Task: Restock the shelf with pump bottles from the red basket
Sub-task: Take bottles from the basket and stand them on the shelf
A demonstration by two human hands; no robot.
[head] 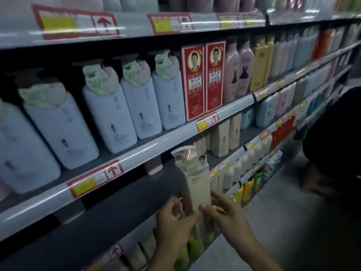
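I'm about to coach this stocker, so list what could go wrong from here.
1. Both hands, left and right, grip only the base of the tall cream bottle; being top-heavy, it may tip or slip.
2. Its pump head sits close under the shelf edge above and could catch on it going in.
3. The pink bottle standing alone at the back could get knocked over.

Pump bottle point(196, 180) — lower end hidden behind left hand point(173, 222) and right hand point(224, 214); label print too blurred to read. Pale blue bottles point(109, 118) smeared by blur, leftmost cut by frame edge. Price tags point(93, 178) unreadable. Top-shelf goods cut off above. Dark shape point(336, 137) at right edge — unidentifiable. Bottom-shelf bottles point(195, 245) partly behind the hands.
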